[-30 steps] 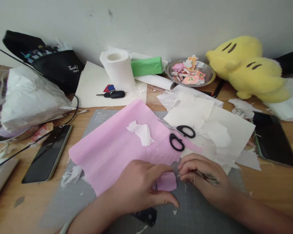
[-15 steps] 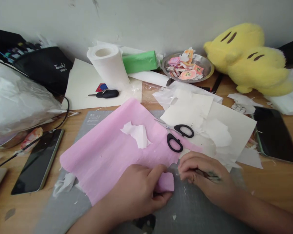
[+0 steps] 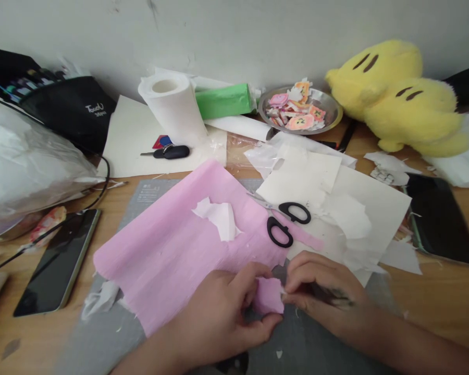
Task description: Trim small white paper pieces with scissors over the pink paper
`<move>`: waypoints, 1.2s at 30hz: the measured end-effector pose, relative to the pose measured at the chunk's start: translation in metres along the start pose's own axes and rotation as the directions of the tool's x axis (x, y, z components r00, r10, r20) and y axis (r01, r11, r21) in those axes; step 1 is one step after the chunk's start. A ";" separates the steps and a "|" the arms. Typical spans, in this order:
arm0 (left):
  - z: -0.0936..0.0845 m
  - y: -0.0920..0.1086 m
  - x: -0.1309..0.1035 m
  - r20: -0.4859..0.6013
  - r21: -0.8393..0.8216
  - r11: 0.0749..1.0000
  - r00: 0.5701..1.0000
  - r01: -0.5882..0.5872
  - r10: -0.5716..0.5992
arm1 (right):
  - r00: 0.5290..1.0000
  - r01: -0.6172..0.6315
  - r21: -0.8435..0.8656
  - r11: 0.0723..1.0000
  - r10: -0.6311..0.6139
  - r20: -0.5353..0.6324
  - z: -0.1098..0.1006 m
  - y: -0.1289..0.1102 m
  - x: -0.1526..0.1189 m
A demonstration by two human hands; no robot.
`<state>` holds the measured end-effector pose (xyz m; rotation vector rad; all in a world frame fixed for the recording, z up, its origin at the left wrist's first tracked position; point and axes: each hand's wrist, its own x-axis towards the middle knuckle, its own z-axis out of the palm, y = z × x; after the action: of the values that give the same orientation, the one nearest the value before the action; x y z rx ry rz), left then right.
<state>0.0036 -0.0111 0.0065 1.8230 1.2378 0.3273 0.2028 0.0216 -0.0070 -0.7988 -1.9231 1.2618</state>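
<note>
Between the thumb and fingers of my left hand (image 3: 234,307) is a small pink paper piece (image 3: 269,296) with an uneven right edge. My right hand (image 3: 324,289) is closed in a pinch right at that edge; a tiny whitish bit shows at its fingertips, too small to name. Behind my left hand a large pink crepe paper sheet (image 3: 168,250) spreads over the grey cutting mat (image 3: 140,208), with a torn white scrap (image 3: 221,219) on top. Black-handled scissors (image 3: 281,221) lie just beyond my right hand, partly over the pink sheet and white paper (image 3: 308,177).
Phones lie at left (image 3: 58,265) and right (image 3: 441,219). Along the wall stand a paper towel roll (image 3: 172,109), a green paper roll (image 3: 224,101), a metal bowl (image 3: 332,117) of paper cutouts and yellow plush toys (image 3: 410,109). A plastic bag (image 3: 31,161) sits at left.
My left hand has opened its hold slightly, so more of the small pink piece shows. My right fingertips have come lower and up against its right edge.
</note>
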 end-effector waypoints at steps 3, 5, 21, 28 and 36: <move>0.000 0.000 0.000 -0.029 -0.031 0.999 0.999 0.015 -0.016 | 1.000 -0.015 -0.023 1.000 0.015 -0.011 0.000 0.000 -0.001; 0.000 0.000 0.000 -0.045 -0.044 0.999 0.999 0.016 -0.018 | 1.000 0.015 -0.037 0.999 -0.015 0.000 0.000 0.000 0.000; 0.000 0.000 0.001 -0.039 -0.044 0.997 0.997 0.062 -0.063 | 0.983 0.101 -0.142 0.985 -0.077 0.166 0.004 0.003 -0.004; 0.000 0.000 0.001 -0.085 -0.021 0.998 0.995 0.053 -0.054 | 0.992 0.116 -0.126 0.985 -0.109 0.064 0.002 0.003 -0.005; 0.000 -0.002 -0.001 -0.073 -0.034 0.999 0.996 0.042 -0.045 | 0.979 0.086 -0.171 0.982 -0.052 0.196 0.004 0.004 -0.002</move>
<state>0.0023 -0.0119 0.0055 1.7678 1.3138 0.3914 0.2013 0.0191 -0.0123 -0.7141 -2.2239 1.1712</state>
